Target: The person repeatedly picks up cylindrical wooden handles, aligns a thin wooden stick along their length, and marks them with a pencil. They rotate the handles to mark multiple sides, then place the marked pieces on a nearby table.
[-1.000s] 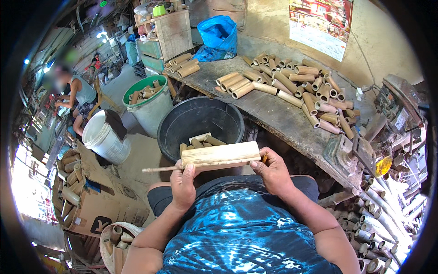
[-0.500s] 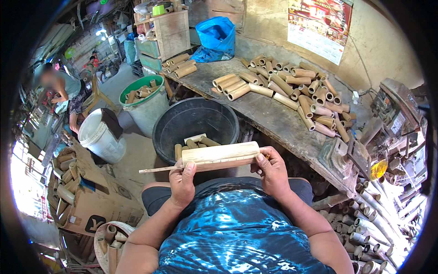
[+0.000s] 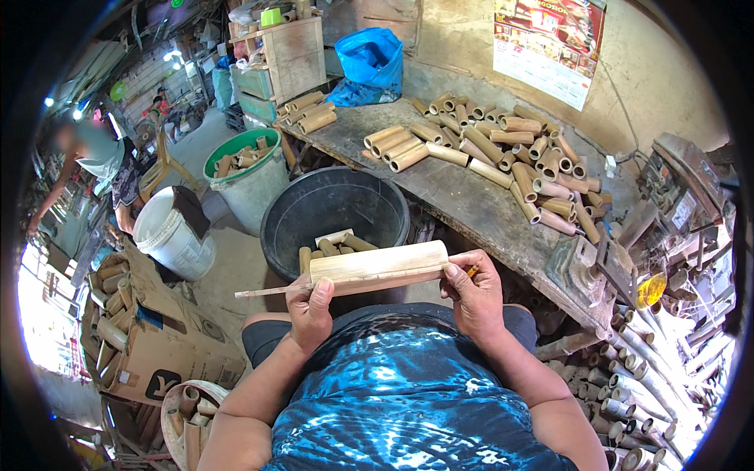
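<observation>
A pale section of bamboo tube (image 3: 377, 264) lies crosswise before me, above my lap. My left hand (image 3: 312, 311) is closed on its left end, thumb on the near side. Along the tube's near side runs a thin wooden strip (image 3: 261, 293) with small marks; its left end sticks out beyond my left hand. My right hand (image 3: 477, 297) is at the tube's right end, thumb and fingertips against or very near the edge. Between its fingers shows a short yellow-orange stick (image 3: 472, 271), like a pencil; the rest is hidden.
Behind the tube stands a black tub (image 3: 271, 224) with bamboo pieces. Many cut tubes (image 3: 542, 169) cover the workbench (image 3: 440, 188). A cardboard box (image 3: 184, 353), white bucket (image 3: 177, 243) and green-rimmed bin (image 3: 251, 196) stand left. A machine (image 3: 577, 275) sits right; another person (image 3: 106, 165) works far left.
My right hand has shifted slightly right, and the yellow-orange stick shows more clearly. The tube and strip stay nearly in place. The far person has leaned and stretched an arm leftward.
</observation>
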Tool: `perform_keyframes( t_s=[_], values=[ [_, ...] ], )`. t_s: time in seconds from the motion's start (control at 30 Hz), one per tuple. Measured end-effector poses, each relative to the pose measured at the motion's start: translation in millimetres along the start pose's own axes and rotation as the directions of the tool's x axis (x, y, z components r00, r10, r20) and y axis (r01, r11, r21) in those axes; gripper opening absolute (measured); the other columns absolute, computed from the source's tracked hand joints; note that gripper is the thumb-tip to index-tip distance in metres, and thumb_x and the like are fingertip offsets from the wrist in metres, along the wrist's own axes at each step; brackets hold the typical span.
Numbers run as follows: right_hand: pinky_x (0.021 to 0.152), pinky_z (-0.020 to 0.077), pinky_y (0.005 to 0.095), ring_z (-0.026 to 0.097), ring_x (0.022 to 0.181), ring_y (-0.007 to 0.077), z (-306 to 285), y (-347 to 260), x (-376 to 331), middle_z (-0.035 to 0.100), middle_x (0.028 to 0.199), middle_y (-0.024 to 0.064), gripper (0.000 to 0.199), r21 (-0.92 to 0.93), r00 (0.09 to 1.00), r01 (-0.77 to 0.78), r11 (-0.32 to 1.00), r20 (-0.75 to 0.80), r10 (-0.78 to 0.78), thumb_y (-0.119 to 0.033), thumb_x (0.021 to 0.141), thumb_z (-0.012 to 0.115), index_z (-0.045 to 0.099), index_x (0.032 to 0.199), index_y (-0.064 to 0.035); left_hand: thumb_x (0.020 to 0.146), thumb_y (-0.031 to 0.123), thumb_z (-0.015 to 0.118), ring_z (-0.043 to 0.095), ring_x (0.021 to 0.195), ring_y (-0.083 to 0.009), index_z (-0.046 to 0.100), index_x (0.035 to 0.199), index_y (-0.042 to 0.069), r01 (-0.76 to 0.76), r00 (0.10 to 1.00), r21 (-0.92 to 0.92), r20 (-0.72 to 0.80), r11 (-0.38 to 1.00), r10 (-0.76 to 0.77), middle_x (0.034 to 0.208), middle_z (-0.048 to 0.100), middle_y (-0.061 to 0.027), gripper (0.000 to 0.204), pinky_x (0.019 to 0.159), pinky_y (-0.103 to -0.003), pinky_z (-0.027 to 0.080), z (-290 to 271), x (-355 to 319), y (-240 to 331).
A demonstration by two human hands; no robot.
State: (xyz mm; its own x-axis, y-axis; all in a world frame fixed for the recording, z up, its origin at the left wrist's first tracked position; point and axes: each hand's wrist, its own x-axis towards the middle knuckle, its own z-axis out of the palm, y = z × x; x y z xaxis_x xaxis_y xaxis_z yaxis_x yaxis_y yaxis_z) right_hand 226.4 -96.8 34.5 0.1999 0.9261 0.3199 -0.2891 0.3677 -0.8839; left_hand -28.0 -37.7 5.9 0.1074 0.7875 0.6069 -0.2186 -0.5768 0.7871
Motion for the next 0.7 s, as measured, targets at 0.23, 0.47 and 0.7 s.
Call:
perform_keyframes(
  t_s=[0.23,0.47,0.7],
  values=[
    [0.061,0.0496,0.0247,0.057,0.069,0.0113,1,8,3,0.062,0.089,0.0066,0.008,-0.084,0.977,0.208,0.974,-0.037,-0.212,-0.005,0.094,0.062,0.056,0.1,-0.0039,0.103,0.03,0.047,0.068,0.084,-0.0226,0.049,0.115,0.0,0.368,0.928,-0.338,0.072,0.866,-0.366,0.102,0.067,-0.0165,0.032,0.077,-0.036,0.057,18,4,9],
    [0.062,0.0498,0.022,0.057,0.07,0.008,7,5,4,0.059,0.086,0.0034,0.008,-0.11,0.969,0.216,0.97,-0.1,-0.227,-0.006,0.094,0.062,0.056,0.098,-0.0029,0.102,0.031,0.05,0.064,0.076,-0.0181,0.055,0.111,-0.001,0.256,0.96,-0.358,-0.014,0.898,-0.279,0.097,0.067,-0.0127,0.033,0.069,-0.031,0.053,27,9,8],
    [0.062,0.0483,0.0202,0.057,0.069,0.0065,12,5,8,0.062,0.088,0.0021,0.013,-0.378,0.929,0.257,0.889,-0.159,-0.336,-0.008,0.096,0.061,0.064,0.106,-0.0014,0.101,0.031,0.052,0.063,0.072,-0.0157,0.058,0.11,-0.001,0.3,0.949,-0.361,0.018,0.883,-0.315,0.096,0.068,-0.0121,0.034,0.064,-0.029,0.052,34,7,6]
  ],
)
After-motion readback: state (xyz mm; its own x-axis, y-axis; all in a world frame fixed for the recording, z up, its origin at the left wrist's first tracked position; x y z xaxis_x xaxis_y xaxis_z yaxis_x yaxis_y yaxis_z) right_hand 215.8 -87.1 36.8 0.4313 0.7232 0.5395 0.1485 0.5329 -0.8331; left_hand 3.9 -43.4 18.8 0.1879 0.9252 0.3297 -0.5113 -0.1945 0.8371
